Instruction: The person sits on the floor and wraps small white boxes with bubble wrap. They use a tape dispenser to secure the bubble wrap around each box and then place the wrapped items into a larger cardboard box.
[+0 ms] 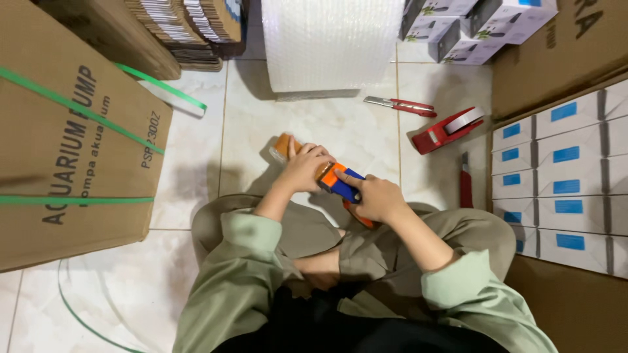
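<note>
Tiled floor, boxes all around; left hand and right hand clamp opposite ends of an orange-and-blue tape dispenser, seemingly light, rigid plastic.

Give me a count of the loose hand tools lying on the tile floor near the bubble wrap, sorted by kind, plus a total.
Red tape dispenser: 1
Red-handled utility knives: 2, one by the bubble wrap roll at, one by the carton of white boxes at
Total: 3

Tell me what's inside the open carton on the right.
The open carton holds rows of small white boxes with blue labels, packed side by side. Anything beneath that top layer is covered; the frame's edge cuts off the rest.
</note>
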